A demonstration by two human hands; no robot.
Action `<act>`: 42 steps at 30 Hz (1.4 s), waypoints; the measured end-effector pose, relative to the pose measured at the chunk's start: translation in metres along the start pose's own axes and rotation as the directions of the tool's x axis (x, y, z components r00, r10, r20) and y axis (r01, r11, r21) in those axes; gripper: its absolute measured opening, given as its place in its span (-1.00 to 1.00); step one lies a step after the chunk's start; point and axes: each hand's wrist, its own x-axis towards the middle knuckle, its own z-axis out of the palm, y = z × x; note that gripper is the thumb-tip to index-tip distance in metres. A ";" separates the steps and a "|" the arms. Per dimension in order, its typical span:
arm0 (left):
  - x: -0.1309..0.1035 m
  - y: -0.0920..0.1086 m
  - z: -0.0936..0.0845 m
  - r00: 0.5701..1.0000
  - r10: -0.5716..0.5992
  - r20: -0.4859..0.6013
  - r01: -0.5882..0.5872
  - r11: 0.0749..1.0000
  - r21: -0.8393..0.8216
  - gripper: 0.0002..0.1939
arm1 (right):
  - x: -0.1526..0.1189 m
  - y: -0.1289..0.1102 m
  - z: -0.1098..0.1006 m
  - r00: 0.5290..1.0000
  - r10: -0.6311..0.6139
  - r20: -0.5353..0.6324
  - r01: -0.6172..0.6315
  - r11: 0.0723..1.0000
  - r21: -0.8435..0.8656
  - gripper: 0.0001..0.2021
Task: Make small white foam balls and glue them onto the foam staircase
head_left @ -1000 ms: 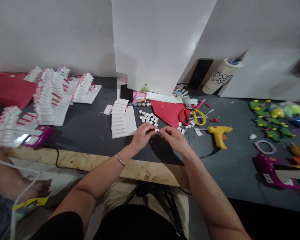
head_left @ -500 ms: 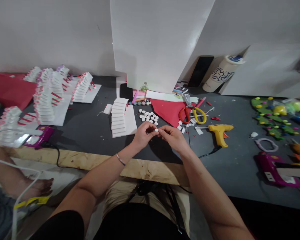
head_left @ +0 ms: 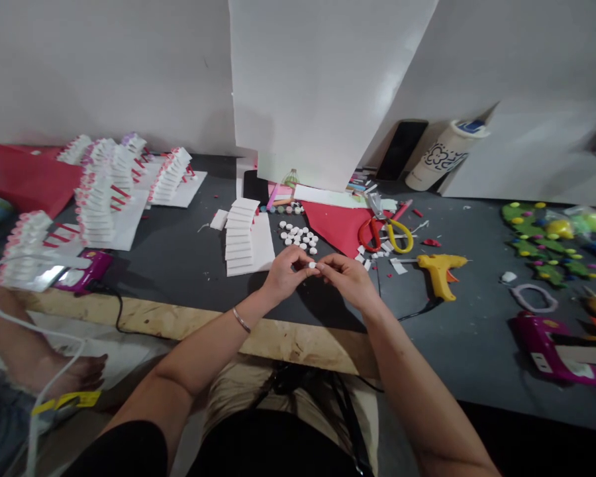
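Note:
Between the fingertips of my two hands is a small white piece. My left hand pinches it from the left, wearing a bracelet on the wrist. My right hand has its thumb and fingers pressed together at the piece's right side. Just beyond the fingers lie several small white round pieces on the dark table. Left of them, a row of overlapping white cards rests on a white board. Red paper lies behind my right hand.
Scissors and a yellow glue gun lie to the right. A bottle and a phone lean at the back. Purple devices sit at both sides. At far left are white-and-pink models and another person's hand.
The whole view has shifted slightly, so the table items appear a little lower and further right. Both hands keep their pinch around the small white piece.

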 end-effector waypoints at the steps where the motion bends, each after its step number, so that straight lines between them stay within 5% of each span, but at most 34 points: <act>1: 0.000 0.000 -0.001 1.000 -0.006 0.014 0.006 1.000 -0.006 -0.59 | -0.001 -0.001 0.000 1.000 -0.012 0.007 0.012 0.999 -0.032 -0.71; 12: 0.000 0.004 -0.002 0.966 -0.181 0.182 0.204 0.972 -0.115 -0.53 | -0.004 -0.003 -0.007 0.993 0.004 0.117 0.014 0.988 -0.157 -0.72; 18: -0.002 0.001 0.000 0.939 -0.246 0.241 0.290 0.942 -0.166 -0.62 | -0.002 0.005 -0.008 0.999 0.003 0.051 0.008 0.978 -0.207 -0.69; 29: -0.003 -0.006 -0.006 0.976 0.084 0.199 -0.113 0.984 0.138 -0.76 | 0.001 0.007 -0.008 1.000 -0.026 -0.007 0.025 0.989 -0.145 -0.73; 34: -0.003 -0.003 -0.004 0.989 0.113 0.090 -0.128 0.974 0.188 -0.80 | 0.002 0.001 -0.006 0.996 0.085 -0.010 -0.085 0.996 -0.002 -0.64; 42: -0.003 0.000 -0.004 0.997 0.073 0.034 -0.078 0.981 0.179 -0.84 | 0.001 0.001 -0.007 0.997 0.077 0.033 -0.077 0.997 0.019 -0.62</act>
